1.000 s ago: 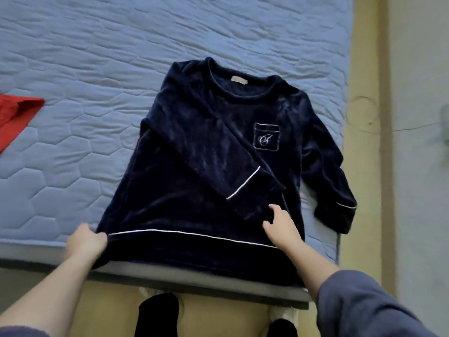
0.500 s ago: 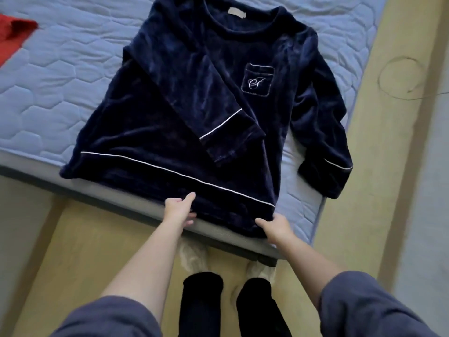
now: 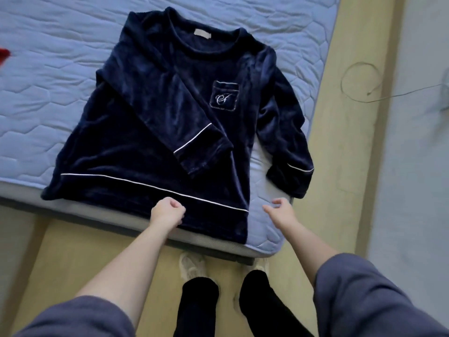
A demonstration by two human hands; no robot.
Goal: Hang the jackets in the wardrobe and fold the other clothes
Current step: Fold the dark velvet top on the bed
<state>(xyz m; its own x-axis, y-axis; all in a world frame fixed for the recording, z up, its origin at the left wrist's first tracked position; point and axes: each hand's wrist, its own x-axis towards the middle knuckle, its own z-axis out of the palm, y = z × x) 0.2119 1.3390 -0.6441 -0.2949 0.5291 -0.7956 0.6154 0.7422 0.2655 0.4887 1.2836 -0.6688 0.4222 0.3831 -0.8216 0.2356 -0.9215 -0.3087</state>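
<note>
A navy velvet top (image 3: 150, 132) with white piping and a chest pocket lies face up on the blue quilted mattress (image 3: 48, 76). Its hem reaches the bed's near edge. One sleeve is folded diagonally across the body, and the other sleeve (image 3: 289, 152) lies out toward the bed's right corner. My left hand (image 3: 167, 212) is curled on the middle of the hem and grips the fabric there. My right hand (image 3: 279, 211) hovers over bare mattress just right of the hem's corner, with its fingers loosely curled, holding nothing and not touching the top.
A red garment (image 3: 3, 55) shows at the far left edge of the bed. A thin cable (image 3: 359, 81) loops on the wooden floor to the right of the bed. My feet in light slippers (image 3: 193, 266) stand against the bed frame.
My left hand went from the hem's left corner to its middle and curled there. My right hand let go of the hem's right corner and shifted right over the mattress.
</note>
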